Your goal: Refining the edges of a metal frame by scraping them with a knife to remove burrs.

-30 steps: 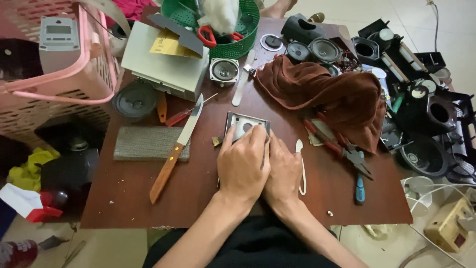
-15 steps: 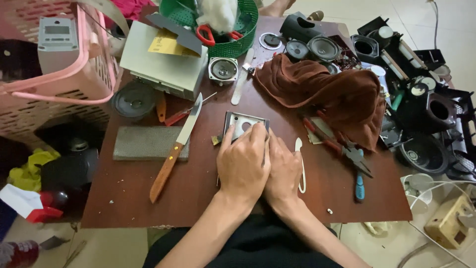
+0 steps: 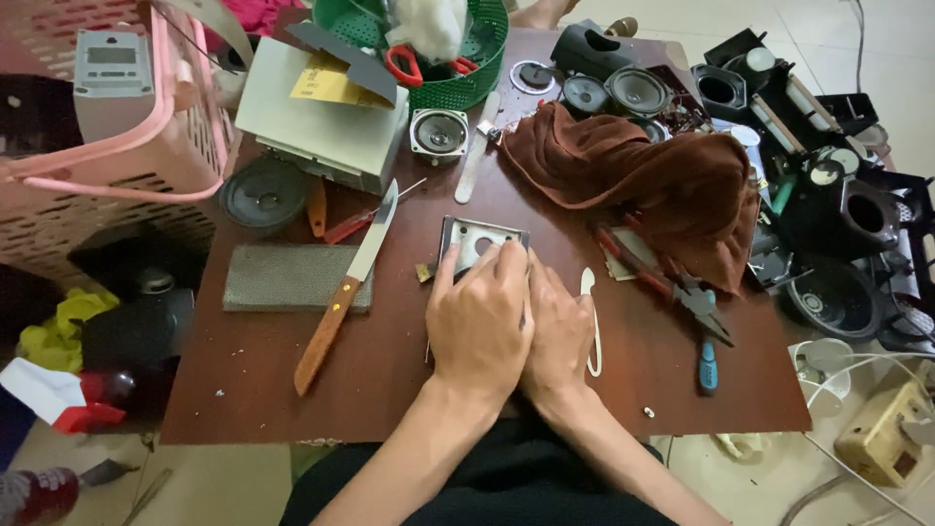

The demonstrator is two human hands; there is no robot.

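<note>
Cluttered brown wooden table [image 3: 253, 390]: my left hand [image 3: 479, 321] over right hand [image 3: 557, 336], both pressing square grey metal plate [image 3: 475, 240] flat; wooden-handled knife [image 3: 346, 287] at nine o'clock.

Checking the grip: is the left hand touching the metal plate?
Touching. The head view shows the left hand lying on the metal plate, fingers covering its near part.

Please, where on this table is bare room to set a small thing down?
Bare wood lies along the near edge, below the knife and mesh pad, left of the left hand; also between the white tool and pliers. The far side, around the brown cloth, is crowded.
</note>
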